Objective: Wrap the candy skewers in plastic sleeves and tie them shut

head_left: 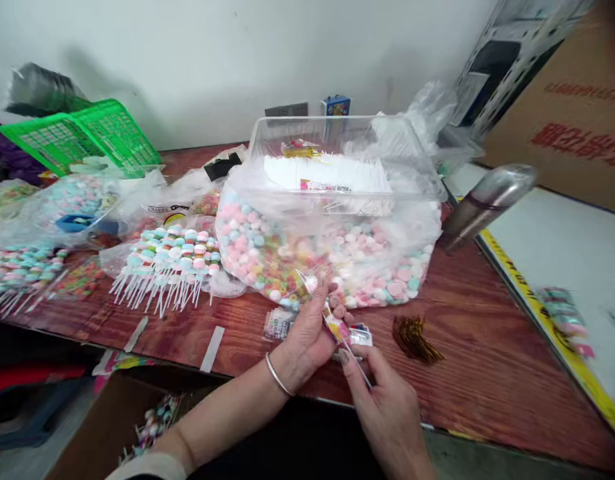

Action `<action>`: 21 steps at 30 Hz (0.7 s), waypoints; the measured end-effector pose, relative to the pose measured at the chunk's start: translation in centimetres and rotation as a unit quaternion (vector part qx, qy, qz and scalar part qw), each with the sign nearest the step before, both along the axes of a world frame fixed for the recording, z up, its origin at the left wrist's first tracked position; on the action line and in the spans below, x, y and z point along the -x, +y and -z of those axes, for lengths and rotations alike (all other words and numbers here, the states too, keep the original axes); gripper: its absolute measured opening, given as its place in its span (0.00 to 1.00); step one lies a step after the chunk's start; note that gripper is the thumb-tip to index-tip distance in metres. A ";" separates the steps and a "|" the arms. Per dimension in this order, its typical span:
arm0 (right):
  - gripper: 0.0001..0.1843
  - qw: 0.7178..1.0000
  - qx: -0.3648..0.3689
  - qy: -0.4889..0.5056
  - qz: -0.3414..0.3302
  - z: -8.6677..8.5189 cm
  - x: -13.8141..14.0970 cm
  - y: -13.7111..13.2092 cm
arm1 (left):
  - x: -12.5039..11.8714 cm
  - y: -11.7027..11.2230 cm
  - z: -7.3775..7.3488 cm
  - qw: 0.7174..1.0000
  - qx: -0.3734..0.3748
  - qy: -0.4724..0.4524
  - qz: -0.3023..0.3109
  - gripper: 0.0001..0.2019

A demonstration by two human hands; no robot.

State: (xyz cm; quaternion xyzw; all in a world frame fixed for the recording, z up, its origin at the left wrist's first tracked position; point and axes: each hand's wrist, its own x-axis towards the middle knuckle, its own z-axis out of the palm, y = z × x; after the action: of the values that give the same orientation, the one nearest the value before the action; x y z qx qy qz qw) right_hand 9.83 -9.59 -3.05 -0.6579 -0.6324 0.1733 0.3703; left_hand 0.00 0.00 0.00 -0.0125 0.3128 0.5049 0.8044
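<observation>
My left hand (307,337), with a bangle on its wrist, is closed around a small clear printed candy bag (336,327) above the table's front edge. Out of the bag's lower end runs a white stick (361,368), pinched between the thumb and fingers of my right hand (387,397). The bag's contents are mostly covered by my fingers. Flat printed bags (278,325) lie left of my hands, and more packets (360,335) lie just behind them. To the right is a bunch of gold twist ties (415,338).
A clear plastic box (417,193) with white sticks (332,175) rests over large bags of pastel candies (242,227). Leftward lie candy skewers (175,250) and a green basket (112,133). A steel flask (487,203) stands right. Below is a cardboard box (95,427) holding candy sticks.
</observation>
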 end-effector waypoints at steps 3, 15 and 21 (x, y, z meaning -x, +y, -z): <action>0.18 0.999 -0.026 -0.033 -0.016 0.6 0.1 -0.3 | -0.3 -0.5 0.1 0.999 -0.046 0.023 -0.002 0.13; 0.24 0.992 0.041 0.110 0.048 0.7 0.9 1.4 | -1.6 -2.6 1.4 0.986 -0.105 0.121 0.044 0.17; 0.17 0.963 0.047 0.260 0.051 1.9 0.5 2.1 | -0.8 -3.3 1.5 0.964 -0.201 0.111 0.134 0.14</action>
State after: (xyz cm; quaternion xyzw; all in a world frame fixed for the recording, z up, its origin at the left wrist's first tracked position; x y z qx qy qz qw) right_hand 9.34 -7.48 -4.97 -0.6380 -0.4713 0.3485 0.4993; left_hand 0.77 -3.27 -1.45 0.2477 0.2908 0.4429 0.8111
